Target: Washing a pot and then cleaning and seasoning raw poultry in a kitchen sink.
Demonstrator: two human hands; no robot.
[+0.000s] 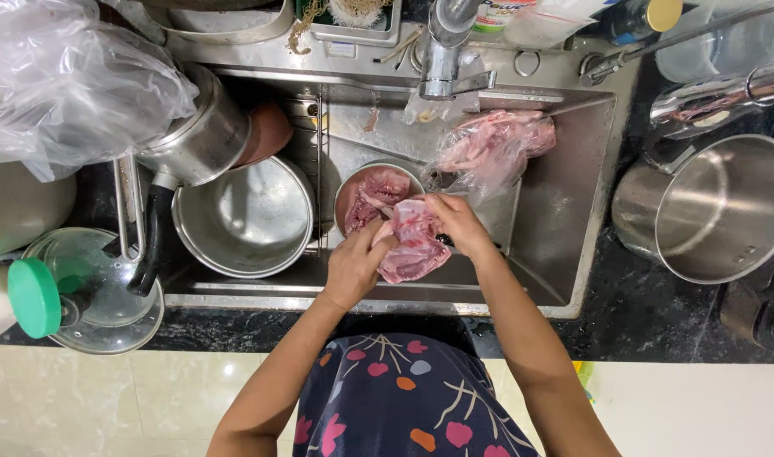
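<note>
Both hands, the left hand (355,264) and the right hand (456,222), are gripping a raw meat piece (414,245) over the sink (564,211), seemingly so drips are falling beside the bowl (353,182) just beyond them.

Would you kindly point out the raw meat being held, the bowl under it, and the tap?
raw meat (414,247): head view, on the pink flesh between the hands.
bowl (343,196): head view, on its left metal rim.
tap (444,52): head view, on the shiny upright body.

Bare forearms; a dark navy garment (387,398) printed with colourful petal shapes.
</note>
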